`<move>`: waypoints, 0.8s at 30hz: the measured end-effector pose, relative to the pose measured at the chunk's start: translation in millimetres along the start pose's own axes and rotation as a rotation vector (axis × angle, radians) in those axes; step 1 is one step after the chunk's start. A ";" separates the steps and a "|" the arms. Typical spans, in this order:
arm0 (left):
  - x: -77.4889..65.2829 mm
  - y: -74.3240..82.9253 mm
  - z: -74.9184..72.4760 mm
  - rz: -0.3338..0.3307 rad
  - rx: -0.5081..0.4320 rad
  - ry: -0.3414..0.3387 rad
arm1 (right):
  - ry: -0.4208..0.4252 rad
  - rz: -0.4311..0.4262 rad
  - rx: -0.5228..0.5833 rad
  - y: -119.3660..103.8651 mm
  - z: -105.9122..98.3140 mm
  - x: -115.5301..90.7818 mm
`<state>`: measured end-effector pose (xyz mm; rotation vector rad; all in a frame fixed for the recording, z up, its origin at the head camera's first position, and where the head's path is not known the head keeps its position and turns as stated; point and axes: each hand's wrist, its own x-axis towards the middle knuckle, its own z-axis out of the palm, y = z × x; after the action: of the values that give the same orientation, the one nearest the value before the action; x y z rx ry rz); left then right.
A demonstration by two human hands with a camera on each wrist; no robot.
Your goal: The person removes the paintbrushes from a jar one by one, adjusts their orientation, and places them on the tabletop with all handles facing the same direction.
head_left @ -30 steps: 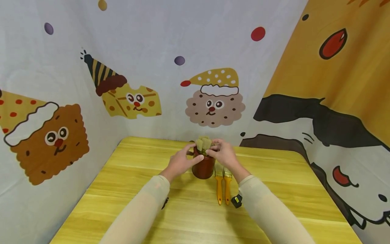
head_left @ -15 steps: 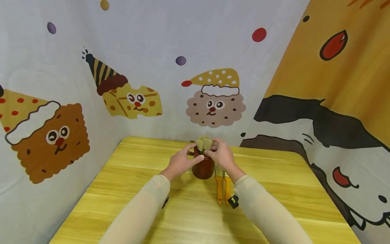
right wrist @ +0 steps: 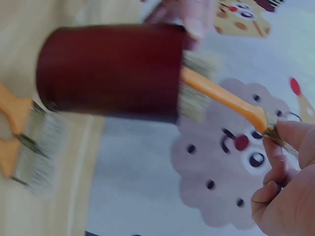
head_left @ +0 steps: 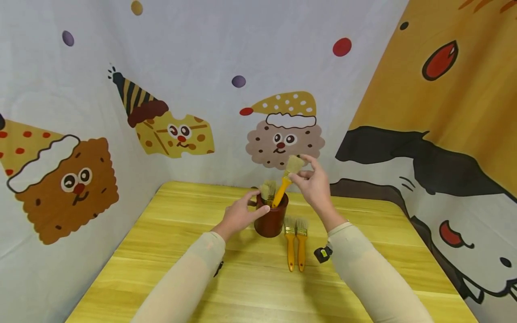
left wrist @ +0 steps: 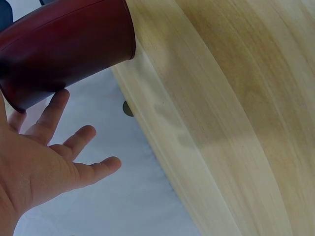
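A dark red leather-look pen holder (head_left: 269,222) stands upright at the back of the table. My left hand (head_left: 239,214) holds it at the rim with thumb and index finger; the left wrist view shows the other fingers spread. With thumb and fingers, my right hand (head_left: 317,186) pinches a paintbrush (head_left: 282,190) at its bristle end. Its yellow handle slants down, the tip at the holder's mouth. Other paintbrush bristles (head_left: 267,190) stick up from the holder, their handles hidden inside. Two more paintbrushes (head_left: 296,244) lie side by side on the table, bristles away from me.
The wood-grain table (head_left: 161,269) ends at a back wall cloth (head_left: 194,67) printed with cartoon figures. A small dark object (head_left: 253,202) shows behind the pen holder's left side. A black wrist device (head_left: 323,254) sits at my right sleeve.
My right hand has moved up and right from the holder's mouth, drawing a paintbrush most of the way out. The left hand stays at the rim.
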<state>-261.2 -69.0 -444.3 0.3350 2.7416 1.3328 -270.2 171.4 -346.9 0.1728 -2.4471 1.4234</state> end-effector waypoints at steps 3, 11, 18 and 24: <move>-0.8 0.1 0.3 0.005 0.003 0.005 | 0.071 -0.009 0.043 -4.1 -20.2 3.9; -2.6 0.5 1.0 0.009 -0.008 0.006 | 0.094 0.071 -0.007 7.1 -78.2 3.3; -3.8 1.7 1.3 0.000 -0.008 0.008 | -0.102 0.187 -0.179 56.2 -100.5 -5.7; -4.1 2.2 -0.1 0.012 -0.013 -0.003 | -0.455 0.337 -0.232 104.0 -101.8 -8.6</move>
<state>-256.8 -68.7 -442.6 0.3532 2.7313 1.3517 -268.1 311.0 -388.7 0.0330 -3.1168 1.3203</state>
